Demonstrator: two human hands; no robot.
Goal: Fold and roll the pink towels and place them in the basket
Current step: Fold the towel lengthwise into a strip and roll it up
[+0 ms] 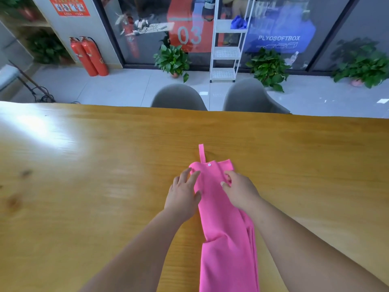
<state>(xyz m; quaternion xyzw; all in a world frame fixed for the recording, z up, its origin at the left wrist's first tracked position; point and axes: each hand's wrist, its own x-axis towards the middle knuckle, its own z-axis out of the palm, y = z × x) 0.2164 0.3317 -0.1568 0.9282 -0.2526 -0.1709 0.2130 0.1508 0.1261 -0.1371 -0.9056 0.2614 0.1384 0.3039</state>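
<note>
Shows long pink fabric towel (223,218) folded lengthwise into narrow strip, ctr-bottom of frame, on glossy yellow wooden table (84,175), hang loop (201,152) pointing up-frame. Presses strip's left edge w/ L hand (183,192), fingers straight. Pinches fold at right edge near top w/ R hand (240,192), fingers curled.

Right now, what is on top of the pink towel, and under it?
On its far end, the left hand lies flat and the right hand pinches a fold. The pink towel lies on the wooden table; anything beneath it is hidden.
</note>
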